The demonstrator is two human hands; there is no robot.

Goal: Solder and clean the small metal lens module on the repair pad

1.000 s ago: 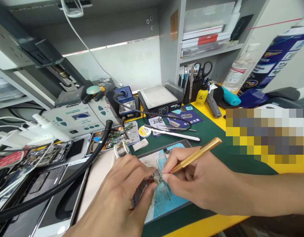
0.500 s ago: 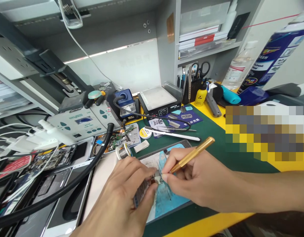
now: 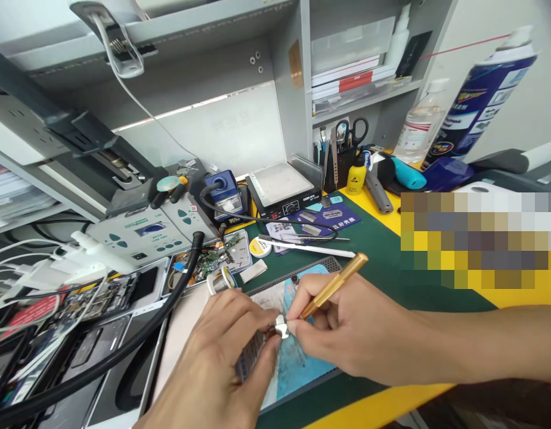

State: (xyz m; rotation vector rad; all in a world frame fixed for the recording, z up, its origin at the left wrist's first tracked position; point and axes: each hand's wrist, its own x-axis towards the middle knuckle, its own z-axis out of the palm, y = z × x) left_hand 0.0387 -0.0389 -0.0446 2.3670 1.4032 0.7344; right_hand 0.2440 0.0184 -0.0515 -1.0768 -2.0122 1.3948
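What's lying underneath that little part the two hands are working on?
A blue mat in a dark perforated frame on the green desk cover. The left hand and right hand cover its middle.

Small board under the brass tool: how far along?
Looks done: bench is set up, and the blue mat is smeared with residue. In hand: left hand pinches the small board; right hand holds the brass tool, tip at the board's metal part. Left: cannot tell; the joint is too small to judge.
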